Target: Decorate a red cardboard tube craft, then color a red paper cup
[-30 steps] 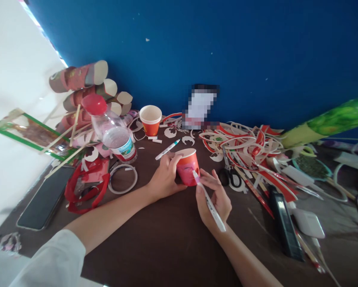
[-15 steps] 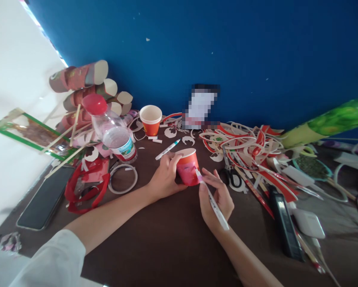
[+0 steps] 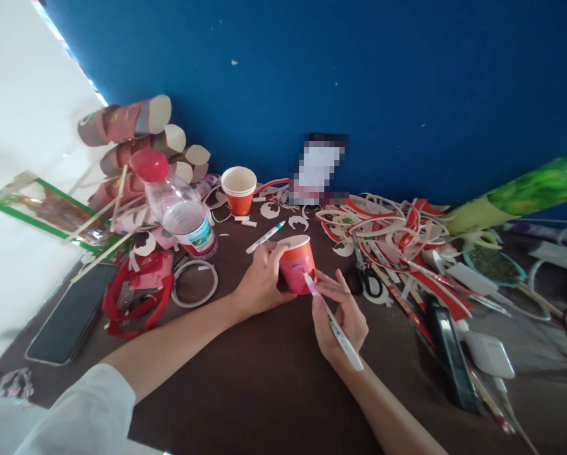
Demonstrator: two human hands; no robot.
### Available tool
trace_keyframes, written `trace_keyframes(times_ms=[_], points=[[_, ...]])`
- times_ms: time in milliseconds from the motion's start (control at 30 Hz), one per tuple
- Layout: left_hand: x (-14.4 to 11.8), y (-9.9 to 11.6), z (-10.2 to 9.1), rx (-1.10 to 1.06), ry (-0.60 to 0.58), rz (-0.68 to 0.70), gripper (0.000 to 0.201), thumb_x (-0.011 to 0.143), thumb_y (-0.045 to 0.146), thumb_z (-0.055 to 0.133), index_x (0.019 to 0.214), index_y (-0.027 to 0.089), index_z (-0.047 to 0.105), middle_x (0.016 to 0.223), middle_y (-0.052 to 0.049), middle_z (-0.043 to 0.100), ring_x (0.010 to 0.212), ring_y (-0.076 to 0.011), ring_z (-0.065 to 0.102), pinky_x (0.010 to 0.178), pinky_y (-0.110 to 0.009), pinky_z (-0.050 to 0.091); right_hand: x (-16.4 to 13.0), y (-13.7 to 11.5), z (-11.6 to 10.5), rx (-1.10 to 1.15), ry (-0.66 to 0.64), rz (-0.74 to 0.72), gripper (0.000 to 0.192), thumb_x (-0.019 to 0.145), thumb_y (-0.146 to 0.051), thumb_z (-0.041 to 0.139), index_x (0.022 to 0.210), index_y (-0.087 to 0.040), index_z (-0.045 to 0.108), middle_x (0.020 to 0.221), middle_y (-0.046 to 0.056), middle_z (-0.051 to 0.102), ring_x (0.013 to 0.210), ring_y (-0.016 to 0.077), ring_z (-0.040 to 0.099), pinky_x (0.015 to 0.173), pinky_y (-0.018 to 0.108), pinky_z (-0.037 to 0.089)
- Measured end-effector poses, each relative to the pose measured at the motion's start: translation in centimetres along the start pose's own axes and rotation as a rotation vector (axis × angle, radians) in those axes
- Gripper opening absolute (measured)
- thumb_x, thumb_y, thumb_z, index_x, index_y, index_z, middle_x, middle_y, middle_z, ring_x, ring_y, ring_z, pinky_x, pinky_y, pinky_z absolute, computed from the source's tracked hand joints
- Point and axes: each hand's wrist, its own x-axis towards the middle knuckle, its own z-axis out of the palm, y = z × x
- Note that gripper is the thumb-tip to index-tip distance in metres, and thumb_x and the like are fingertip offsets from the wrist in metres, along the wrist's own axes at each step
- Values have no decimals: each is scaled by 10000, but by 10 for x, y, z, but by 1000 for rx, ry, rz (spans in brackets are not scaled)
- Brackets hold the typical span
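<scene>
A red-orange paper cup (image 3: pixel 298 268), its lower part coloured pink, stands tilted slightly on the dark table. My left hand (image 3: pixel 262 278) is closed around its left side. Between the thumb and fingers of my right hand (image 3: pixel 340 316) is a white marker pen (image 3: pixel 338 335) with a pink tip end, and the tip meets the cup's front. Behind the cup lies another white marker (image 3: pixel 266 237) with a teal tip. Black-handled scissors (image 3: pixel 365 278) rest just right of the cup.
A red-capped plastic bottle (image 3: pixel 186 218), stacked paper cups (image 3: pixel 240 202) and a white ring (image 3: pixel 194 284) stand or lie at left, near a phone (image 3: pixel 72 319). Cut paper strips (image 3: pixel 382 221) pile up at right beside a black cutter-like tool (image 3: pixel 451 354). A blue wall (image 3: pixel 264 76) closes the back.
My right hand and the marker have shifted slightly left, bringing the tip further left and lower on the cup. My left hand and the cup stay in place.
</scene>
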Motion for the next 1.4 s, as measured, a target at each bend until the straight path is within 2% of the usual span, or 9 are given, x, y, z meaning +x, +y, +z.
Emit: trace_keyframes(times_ms=[133, 300, 433, 600, 733, 900, 1033, 1233, 1400], points=[[0, 0, 0, 7, 8, 13, 1030, 554, 233, 856, 1348, 234, 200, 1202, -140, 402, 1138, -331, 480, 944, -575, 465, 1, 0, 0, -16, 55, 16, 190, 821, -123, 597, 980, -224, 627, 910, 26, 726, 995, 253, 710, 1071, 606, 392], [0, 0, 0, 21, 15, 20, 1043, 533, 223, 863, 1346, 214, 209, 1184, -144, 412, 1119, -330, 487, 924, -570, 475, 1, 0, -1, -14, -3, 6, 172, 826, -137, 591, 972, -219, 633, 965, 44, 733, 1010, 257, 704, 1063, 608, 398], [0, 0, 0, 20, 17, 19, 1000, 564, 258, 855, 1344, 200, 231, 1184, -152, 426, 1111, -328, 491, 933, -571, 465, 1, 0, 0, -17, 58, 29, 168, 828, -135, 587, 963, -222, 634, 901, 32, 727, 1016, 259, 700, 1058, 607, 406], [0, -1, 0, 21, 19, 16, 1026, 547, 244, 861, 1353, 200, 228, 1194, -153, 424, 1126, -333, 485, 931, -570, 467, 1, 0, 0, -6, 7, 9, 170, 828, -133, 583, 966, -220, 633, 953, 45, 728, 1010, 257, 700, 1054, 618, 403], [0, -1, -1, 16, 14, 16, 992, 578, 263, 847, 1355, 207, 232, 1205, -152, 427, 1129, -330, 482, 950, -570, 450, 1, 2, 0, -8, 58, 19, 174, 826, -125, 586, 967, -217, 628, 899, 32, 722, 1009, 254, 700, 1053, 610, 407], [0, -1, 0, 27, 19, 20, 1027, 558, 245, 854, 1363, 205, 218, 1195, -149, 432, 1111, -324, 493, 932, -559, 465, 0, 2, 0, 9, 15, 0, 184, 826, -124, 582, 976, -218, 633, 972, 51, 723, 1018, 248, 693, 1057, 608, 403], [0, -1, 1, 24, 22, 22, 1005, 567, 252, 847, 1356, 206, 227, 1206, -153, 430, 1121, -326, 486, 936, -552, 459, 1, 1, 0, -2, 67, 28, 178, 816, -114, 588, 953, -217, 631, 894, 36, 720, 1005, 248, 698, 1055, 601, 408], [0, -1, 1, 25, 17, 12, 1026, 548, 244, 851, 1357, 212, 219, 1194, -146, 434, 1104, -325, 490, 921, -560, 463, 2, -2, -2, 3, -19, -6, 137, 819, -135, 581, 918, -211, 637, 972, 51, 738, 990, 245, 706, 1054, 591, 414], [0, -1, 0, 22, 7, 12, 1010, 565, 256, 844, 1354, 205, 215, 1207, -155, 421, 1124, -333, 479, 936, -566, 453, 1, 0, -1, -10, 56, 26, 164, 824, -129, 578, 943, -221, 641, 902, 25, 729, 985, 243, 705, 1047, 594, 422]])
